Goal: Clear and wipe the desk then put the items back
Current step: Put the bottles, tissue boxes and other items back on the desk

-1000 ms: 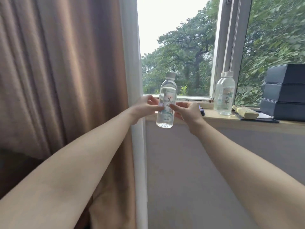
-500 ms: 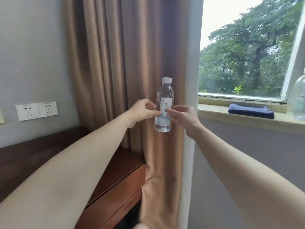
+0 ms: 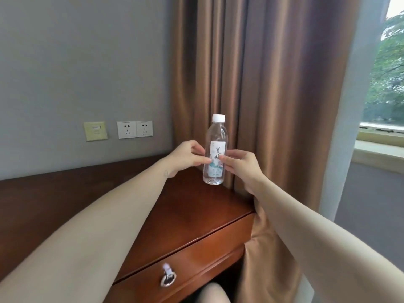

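Left hand point(image 3: 187, 158), right hand point(image 3: 243, 167): pinching upright water bottle point(image 3: 216, 136) between them. Lower onto desk point(image 3: 188, 215) beneath; release once base sits flat.

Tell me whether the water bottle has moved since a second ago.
Yes. The water bottle went left: from in front of the window to in front of the curtain, above the desk corner.

Left hand point(image 3: 185, 158), right hand point(image 3: 242, 169): pinched fingers point(image 3: 197, 146).

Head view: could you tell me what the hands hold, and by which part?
The left hand and right hand pinch the water bottle at its label.
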Tool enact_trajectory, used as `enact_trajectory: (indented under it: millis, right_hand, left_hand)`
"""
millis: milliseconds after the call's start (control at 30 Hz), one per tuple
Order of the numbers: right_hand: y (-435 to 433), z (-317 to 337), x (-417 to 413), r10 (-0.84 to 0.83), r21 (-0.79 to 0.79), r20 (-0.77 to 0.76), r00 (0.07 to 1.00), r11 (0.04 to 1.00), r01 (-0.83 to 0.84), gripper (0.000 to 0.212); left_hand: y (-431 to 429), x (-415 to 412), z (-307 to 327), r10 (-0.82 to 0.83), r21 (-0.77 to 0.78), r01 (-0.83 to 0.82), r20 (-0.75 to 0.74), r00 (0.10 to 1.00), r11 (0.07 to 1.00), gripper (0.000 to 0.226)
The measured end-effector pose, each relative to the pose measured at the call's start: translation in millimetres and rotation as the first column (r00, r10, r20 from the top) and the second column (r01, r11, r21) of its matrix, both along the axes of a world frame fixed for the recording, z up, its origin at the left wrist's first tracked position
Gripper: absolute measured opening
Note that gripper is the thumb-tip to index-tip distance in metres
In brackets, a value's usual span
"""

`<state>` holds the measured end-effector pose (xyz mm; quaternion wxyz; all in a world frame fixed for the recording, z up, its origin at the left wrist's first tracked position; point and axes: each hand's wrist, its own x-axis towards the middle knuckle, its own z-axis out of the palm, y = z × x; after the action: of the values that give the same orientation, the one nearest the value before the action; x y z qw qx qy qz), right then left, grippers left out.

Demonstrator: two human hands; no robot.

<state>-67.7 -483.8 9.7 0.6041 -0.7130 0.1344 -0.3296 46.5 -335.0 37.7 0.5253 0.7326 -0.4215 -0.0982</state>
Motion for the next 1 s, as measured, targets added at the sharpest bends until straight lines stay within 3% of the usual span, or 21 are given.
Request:
enact_trajectory:
  millis: [467,1000]
  right_hand:
    - [120.0,-61.8,103.2,0.360,0.044,-0.125,0.925,0.933,-0.357,0.027]
    - [181.1,-86.8,171.9,0.480,0.073,-0.066,0.875,0.877,-0.475,0.025]
  left_hand:
    - [147.0,60.9,-68.4,0.366,0.134,-0.361,-0.014,0.931,0.923,0.031]
    - [202.6,92.3,-102.8,0.512,-0.033,-0.525,-0.175,0.841,0.850,0.033]
